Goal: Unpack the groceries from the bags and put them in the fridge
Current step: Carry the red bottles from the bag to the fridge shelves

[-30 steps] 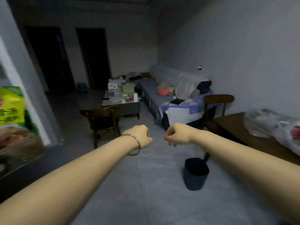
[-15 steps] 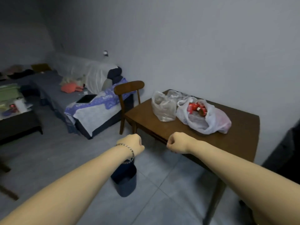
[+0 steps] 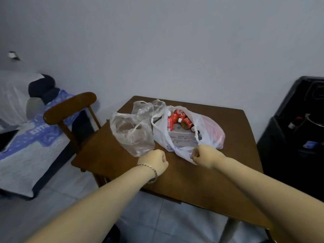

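Left hand (image 3: 154,161), right hand (image 3: 204,155) seen fisted, empty, over worktop (image 3: 192,181). White bag (image 3: 177,139) judged thin, limp; bottles (image 3: 177,118) rigid, weighty, best gripped round body.

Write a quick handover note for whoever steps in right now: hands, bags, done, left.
Left hand: empty fist above the table, near the clear bag.
Right hand: empty fist at the near edge of the white bag; no grip shows.
Bags lie side by side on the table; red bottles show in the open mouth of the white bag.
Done: nothing taken out yet.
Left: unpack both bags, carry everything to the fridge, not in view.
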Available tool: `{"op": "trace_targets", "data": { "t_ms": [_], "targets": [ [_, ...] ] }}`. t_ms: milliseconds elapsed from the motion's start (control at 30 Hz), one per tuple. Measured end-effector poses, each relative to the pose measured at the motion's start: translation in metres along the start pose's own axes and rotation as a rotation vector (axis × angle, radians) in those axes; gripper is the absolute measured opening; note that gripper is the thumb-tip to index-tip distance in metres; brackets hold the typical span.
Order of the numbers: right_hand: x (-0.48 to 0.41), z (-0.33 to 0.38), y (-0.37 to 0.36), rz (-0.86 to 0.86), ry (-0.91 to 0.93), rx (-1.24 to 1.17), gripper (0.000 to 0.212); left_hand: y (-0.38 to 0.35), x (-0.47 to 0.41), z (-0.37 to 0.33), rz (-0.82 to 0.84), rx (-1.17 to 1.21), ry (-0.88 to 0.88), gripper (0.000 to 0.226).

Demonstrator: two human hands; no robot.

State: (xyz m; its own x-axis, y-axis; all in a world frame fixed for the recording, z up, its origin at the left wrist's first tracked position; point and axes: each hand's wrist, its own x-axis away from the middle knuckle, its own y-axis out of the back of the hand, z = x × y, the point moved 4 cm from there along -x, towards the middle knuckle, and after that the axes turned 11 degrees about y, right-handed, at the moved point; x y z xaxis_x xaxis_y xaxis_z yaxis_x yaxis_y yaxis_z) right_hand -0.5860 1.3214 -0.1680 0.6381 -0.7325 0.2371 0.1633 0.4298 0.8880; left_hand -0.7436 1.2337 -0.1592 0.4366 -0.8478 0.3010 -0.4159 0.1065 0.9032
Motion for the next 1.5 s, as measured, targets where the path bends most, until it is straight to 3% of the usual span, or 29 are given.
{"op": "trace_targets", "data": {
  "t_ms": [300,700,800,900,1067,1167,1233,1300,1433,1500],
  "targets": [
    [-0.170,-0.080,0.016,0.028,-0.038,-0.040,0.020,-0.008,-0.183,-0.039,-0.058,0.134,0.027,0.019],
    [-0.355,-0.100,0.007,-0.043,-0.087,-0.202,0.030,-0.025,-0.384,-0.054,-0.197,0.116,0.042,0.082],
    [-0.395,-0.093,0.006,-0.108,-0.043,-0.309,0.047,-0.038,-0.418,-0.047,-0.151,0.083,-0.007,0.078],
    [-0.418,-0.087,-0.003,-0.067,0.001,-0.307,0.058,-0.037,-0.439,-0.028,-0.105,0.069,-0.058,0.066],
    [-0.436,-0.091,-0.012,-0.082,-0.018,-0.222,0.047,-0.023,-0.467,0.010,-0.102,-0.386,-0.016,0.054],
    [-0.428,-0.093,-0.017,-0.066,-0.033,-0.280,0.043,-0.027,-0.468,0.007,-0.237,-0.234,-0.272,0.065],
    [-0.418,-0.097,-0.021,-0.045,-0.056,-0.313,0.043,-0.036,-0.454,-0.010,-0.156,-0.041,-0.540,0.069],
    [-0.408,-0.098,-0.025,-0.023,-0.049,-0.316,0.044,-0.045,-0.440,-0.026,-0.002,0.081,-0.642,0.068],
    [-0.393,-0.099,-0.022,0.169,0.057,-0.355,0.036,-0.063,-0.429,-0.050,0.180,-0.106,-0.601,0.077],
    [-0.397,-0.113,-0.014,0.247,0.110,-0.384,0.027,-0.064,-0.430,-0.056,0.199,-0.172,-0.534,0.067]
  ]
}}
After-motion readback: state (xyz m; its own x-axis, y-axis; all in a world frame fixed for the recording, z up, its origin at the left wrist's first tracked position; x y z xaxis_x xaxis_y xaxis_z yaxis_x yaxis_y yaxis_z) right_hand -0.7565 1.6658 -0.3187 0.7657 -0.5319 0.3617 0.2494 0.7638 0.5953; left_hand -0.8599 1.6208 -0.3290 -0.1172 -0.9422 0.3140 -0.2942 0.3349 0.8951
